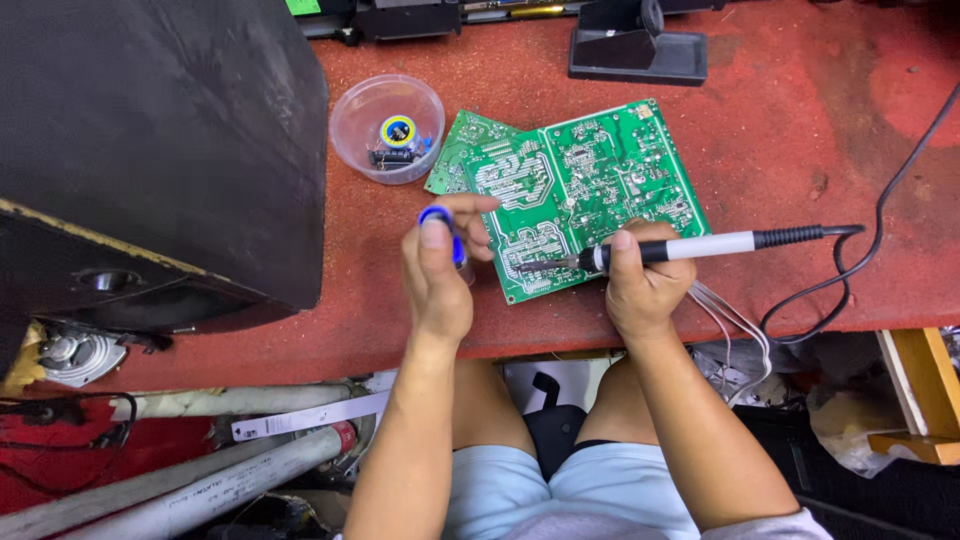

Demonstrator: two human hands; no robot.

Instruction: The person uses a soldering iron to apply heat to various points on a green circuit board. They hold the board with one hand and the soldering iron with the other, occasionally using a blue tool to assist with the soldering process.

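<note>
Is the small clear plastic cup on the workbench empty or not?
Not empty: the clear plastic cup holds a capacitor and some small dark parts.

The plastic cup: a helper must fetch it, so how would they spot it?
On the red bench, look between the black speaker box and the green circuit board. The cup is round, clear, and holds small parts, one with a yellow-ringed top.

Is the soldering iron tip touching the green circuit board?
Cannot tell. In the head view the soldering iron tip overlaps the circuit board, but looking down hides any gap.
</note>
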